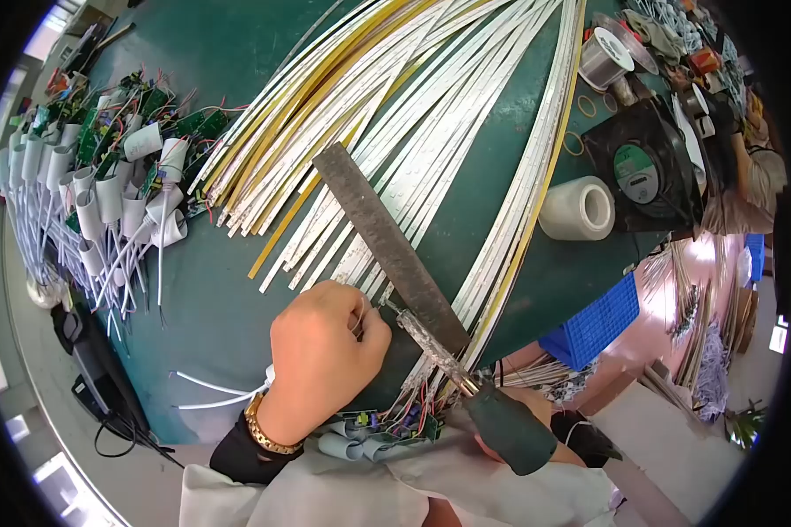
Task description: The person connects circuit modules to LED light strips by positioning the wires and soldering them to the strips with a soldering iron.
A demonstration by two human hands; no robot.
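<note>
My left hand (330, 351) is closed in a pinch near the lower ends of the LED strips (448, 132); what its fingers hold is too small to make out. My right hand (527, 408), partly hidden behind the dark handle, grips a soldering iron (435, 351). The iron's tip points up and left, close to my left fingertips. A flat dark metal bar (391, 246) lies slantwise across the strips, just above the iron. Below my hands, near my lap, sit small circuit boards with coloured wires (404, 422) and grey-white tubes (341, 446).
Many white tubes with boards and cables (105, 193) are heaped at left. A black tool (97, 360) lies at the left edge. To the right are a tape roll (578, 209), a solder spool (605, 59), a black fan (646, 167) and a blue crate (593, 323). Another person's arm (751, 180) shows beyond.
</note>
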